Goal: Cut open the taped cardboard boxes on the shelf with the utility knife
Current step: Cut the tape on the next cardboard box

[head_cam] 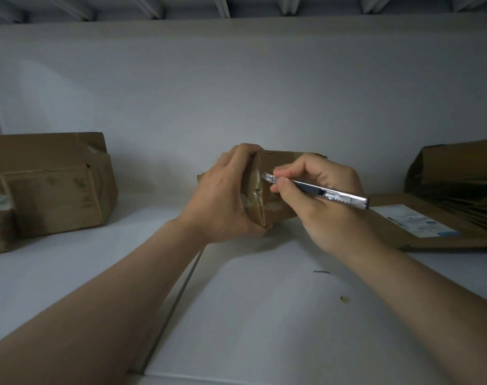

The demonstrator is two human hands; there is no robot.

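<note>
The fingers (282, 173) of the right hand (330, 207) are clenched round the front of a slim silver metal utility knife with a dark slider (321, 192), holding it much like a pen. The knife's tip meets the glossy taped edge (255, 187) of a small brown cardboard box (278, 161), and its handle runs back to the right over the hand. The left hand (223, 195) grips the left end of this box, its fingers (243, 152) curled over the far side. The box is in the middle of the white shelf (264, 315), tilted, with its near corner low against the shelf.

Just right of the right hand lies a flat brown cardboard sheet with a white printed label (416, 222), and a dark stack of flattened cardboard (459, 176) lies behind it. Well apart to the left stands a larger brown cardboard box with open flaps (56, 187). On the shelf nearer the camera lie a thin dark scrap (321, 272) and a small yellowish crumb (345, 300).
</note>
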